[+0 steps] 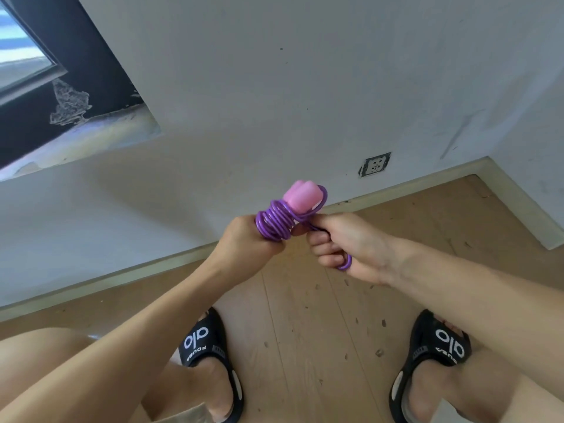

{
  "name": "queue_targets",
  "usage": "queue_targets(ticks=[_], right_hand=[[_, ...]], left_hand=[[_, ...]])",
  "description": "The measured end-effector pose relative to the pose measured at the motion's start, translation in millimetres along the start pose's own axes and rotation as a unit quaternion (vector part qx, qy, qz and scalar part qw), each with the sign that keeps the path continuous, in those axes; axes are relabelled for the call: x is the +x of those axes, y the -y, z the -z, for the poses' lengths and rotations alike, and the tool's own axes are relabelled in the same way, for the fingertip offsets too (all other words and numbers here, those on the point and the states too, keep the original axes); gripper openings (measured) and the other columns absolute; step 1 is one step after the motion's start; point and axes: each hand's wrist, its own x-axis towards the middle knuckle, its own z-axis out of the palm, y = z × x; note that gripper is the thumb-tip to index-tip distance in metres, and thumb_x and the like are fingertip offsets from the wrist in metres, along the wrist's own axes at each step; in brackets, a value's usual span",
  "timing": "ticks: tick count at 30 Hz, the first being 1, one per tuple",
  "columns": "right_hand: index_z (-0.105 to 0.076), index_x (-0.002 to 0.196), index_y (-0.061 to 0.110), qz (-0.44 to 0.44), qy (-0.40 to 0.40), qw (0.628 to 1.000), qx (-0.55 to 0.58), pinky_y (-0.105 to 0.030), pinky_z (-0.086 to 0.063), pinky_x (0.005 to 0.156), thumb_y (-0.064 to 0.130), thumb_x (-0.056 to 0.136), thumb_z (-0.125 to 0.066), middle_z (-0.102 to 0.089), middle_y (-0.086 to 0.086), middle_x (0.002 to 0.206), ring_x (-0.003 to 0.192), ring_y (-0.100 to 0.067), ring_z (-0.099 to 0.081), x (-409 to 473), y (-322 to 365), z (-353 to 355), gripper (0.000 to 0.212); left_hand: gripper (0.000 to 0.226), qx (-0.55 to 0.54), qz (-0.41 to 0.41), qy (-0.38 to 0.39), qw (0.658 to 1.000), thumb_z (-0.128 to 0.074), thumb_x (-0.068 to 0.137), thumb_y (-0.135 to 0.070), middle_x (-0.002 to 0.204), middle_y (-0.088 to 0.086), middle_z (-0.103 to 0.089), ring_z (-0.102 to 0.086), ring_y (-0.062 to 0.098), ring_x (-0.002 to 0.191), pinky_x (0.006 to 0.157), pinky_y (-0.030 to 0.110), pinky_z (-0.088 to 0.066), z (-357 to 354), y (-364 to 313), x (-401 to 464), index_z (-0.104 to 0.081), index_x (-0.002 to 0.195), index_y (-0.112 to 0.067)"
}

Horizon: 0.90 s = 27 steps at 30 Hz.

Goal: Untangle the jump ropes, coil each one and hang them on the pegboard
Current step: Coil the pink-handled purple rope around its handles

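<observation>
Purple plastic jump rope [274, 221]: wound in tight coils around two pink cylindrical handles [301, 195], held in the air between both hands, above the wooden plank floor [305, 300]. Left hand [244, 242]: fingers curled round the lower end of the handles, below the coils. Right hand [345, 242]: fingers closed on the rope's loose end, a purple loop showing beneath the fist. Black slide sandals [210, 355] are worn on both feet. A wall socket [374, 164] is set low in the white wall.

Bare home room: scuffed white wall [274, 87], wooden floor [305, 315], wall socket [374, 164] right of centre, window [18, 56] upper left.
</observation>
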Motion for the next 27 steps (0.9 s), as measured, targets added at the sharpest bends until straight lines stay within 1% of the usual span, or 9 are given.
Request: queue_targets(ticks=[4, 7, 10, 13, 17, 20, 22, 24, 27], right_hand=[[-0.053, 0.077, 0.01, -0.029, 0.015, 0.984, 0.174, -0.019, -0.019, 0.048, 0.008, 0.101, -0.036, -0.035, 0.004, 0.067, 0.052, -0.006, -0.02, -13, 1, -1, 0.03], [-0.05, 0.089, 0.005, -0.027, 0.007, 0.99, 0.138, -0.022, -0.021, 0.049, 0.006, 0.097, -0.036, -0.039, 0.002, 0.066, 0.053, -0.008, -0.023, -18, 5, -2, 0.016], [-0.045, 0.089, 0.013, -0.023, -0.002, 0.998, 0.054, -0.025, -0.017, 0.05, 0.017, 0.094, -0.039, -0.038, 0.003, 0.066, 0.052, -0.009, -0.019, -18, 9, 0, 0.008], [-0.05, 0.102, 0.012, -0.031, 0.027, 0.998, 0.045, -0.03, -0.013, 0.056, 0.042, 0.092, -0.047, -0.035, 0.002, 0.069, 0.057, -0.011, -0.016, -17, 14, 5, 0.032], [-0.049, 0.097, 0.02, -0.005, -0.039, 0.998, -0.041, -0.024, -0.013, 0.047, 0.062, 0.095, -0.047, -0.03, 0.006, 0.064, 0.051, -0.009, -0.016, -13, 10, -1, 0.042], [-0.044, 0.095, 0.017, 0.038, -0.094, 0.99, -0.098, -0.02, -0.019, 0.039, 0.054, 0.1, -0.044, -0.027, 0.007, 0.062, 0.047, -0.007, -0.019, -9, -2, -6, 0.037], [-0.046, 0.096, 0.016, 0.046, -0.115, 0.987, -0.102, -0.02, -0.021, 0.038, 0.051, 0.101, -0.044, -0.029, 0.008, 0.059, 0.044, -0.006, -0.021, -7, -3, -7, 0.036], [-0.049, 0.093, 0.016, 0.051, -0.128, 0.985, -0.1, -0.02, -0.022, 0.037, 0.051, 0.101, -0.045, -0.031, 0.008, 0.058, 0.043, -0.006, -0.022, -5, -1, -8, 0.036], [-0.052, 0.083, 0.02, 0.059, -0.143, 0.98, -0.127, -0.021, -0.025, 0.041, 0.055, 0.099, -0.044, -0.033, 0.008, 0.059, 0.046, -0.007, -0.026, -3, 2, -11, 0.04]], left_hand=[[0.011, -0.081, 0.11, 0.051, 0.989, -0.071, 0.076, -0.004, 0.054, -0.003, -0.044, -0.034, 0.015, 0.048, 0.044, 0.025, -0.027, -7, 3, 4, -0.064, 0.079, -0.011], [0.014, -0.086, 0.135, 0.083, 0.984, -0.07, 0.077, -0.002, 0.056, 0.0, -0.046, -0.036, 0.014, 0.045, 0.042, 0.025, -0.028, -9, 2, 3, -0.061, 0.08, -0.012], [0.008, 0.024, 0.102, 0.047, 0.993, -0.069, 0.078, -0.005, 0.06, 0.001, -0.05, -0.041, 0.017, 0.05, 0.044, 0.024, -0.034, -15, 2, 1, -0.062, 0.083, -0.007], [0.01, 0.145, 0.024, 0.0, 0.989, -0.064, 0.08, -0.007, 0.064, 0.002, -0.053, -0.044, 0.017, 0.054, 0.049, 0.027, -0.035, -20, 4, 3, -0.056, 0.075, -0.009], [0.006, 0.162, -0.049, -0.03, 0.985, -0.066, 0.08, -0.013, 0.075, 0.005, -0.064, -0.059, 0.025, 0.066, 0.057, 0.032, -0.047, -20, 5, -1, -0.062, 0.084, -0.015], [0.039, 0.109, -0.017, 0.019, 0.994, -0.08, 0.073, -0.034, 0.078, 0.005, -0.066, -0.063, 0.022, 0.061, 0.056, 0.037, -0.053, -22, 7, -3, -0.056, 0.097, -0.014], [0.072, 0.079, -0.008, 0.022, 0.997, -0.084, 0.067, -0.049, 0.086, -0.006, -0.067, -0.065, 0.01, 0.067, 0.059, 0.03, -0.053, -22, 9, -4, -0.042, 0.114, -0.016], [0.094, 0.13, -0.062, -0.017, 0.989, -0.083, 0.065, -0.058, 0.099, -0.007, -0.061, -0.062, 0.008, 0.085, 0.069, 0.023, -0.048, -20, 10, -3, -0.028, 0.132, -0.021], [0.093, 0.281, -0.185, -0.105, 0.936, -0.081, 0.07, -0.052, 0.118, 0.0, -0.05, -0.061, 0.019, 0.093, 0.068, 0.03, -0.05, -14, 7, -3, -0.028, 0.14, -0.024]])
